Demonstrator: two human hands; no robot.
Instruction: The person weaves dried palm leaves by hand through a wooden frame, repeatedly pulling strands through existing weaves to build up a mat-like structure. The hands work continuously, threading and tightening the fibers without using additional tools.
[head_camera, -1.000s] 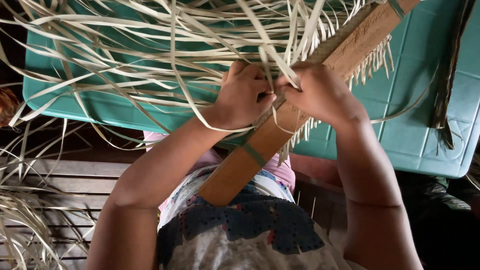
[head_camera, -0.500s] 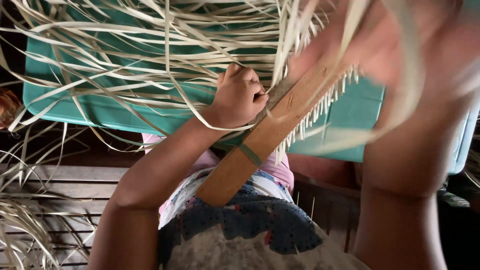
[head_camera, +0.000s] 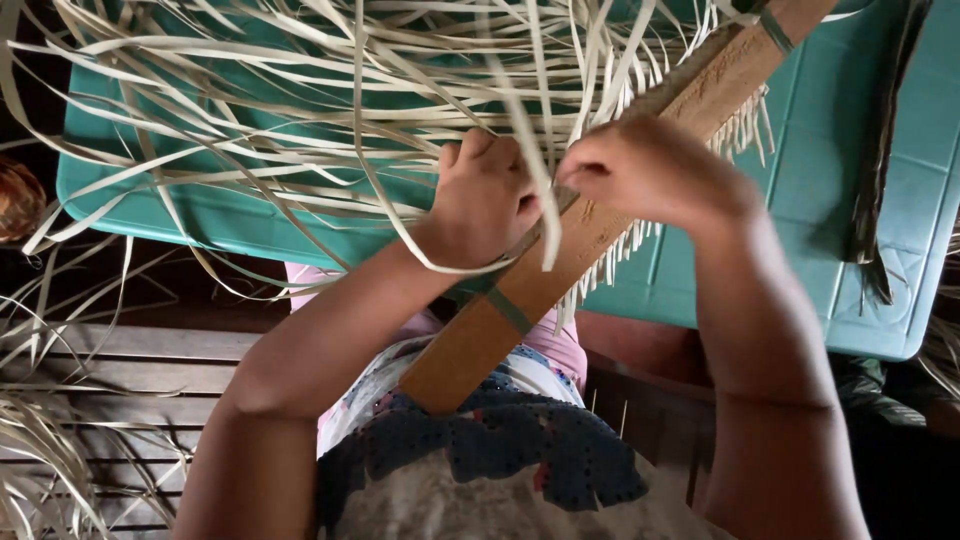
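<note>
Left hand: we see our left hand (head_camera: 485, 200) curled into a loose fist against the wooden board (head_camera: 560, 270), fingers together and closed over pale leaf strips (head_camera: 300, 90) where they meet the board's edge.
Right hand: our right hand (head_camera: 650, 170) sits just beside the left, on the upper side of the board; thumb and fingertips are pinched together on a single strip (head_camera: 535, 170) that runs down between the two hands. The hand is slightly blurred.
Board: a long, flat brown plank, tilted from the lap at lower left up toward the top right corner, with a green band (head_camera: 510, 312) around it below the hands. A short fringe of strip ends (head_camera: 640, 245) hangs off its lower edge.
Strips: a loose tangle fanning out to the left and top, lying over the teal plastic lid (head_camera: 800, 200).
Surroundings: more dried strips (head_camera: 40, 440) lie on the wooden slats (head_camera: 130, 360) at lower left; a dark dried leaf (head_camera: 880, 150) lies across the lid at right.
</note>
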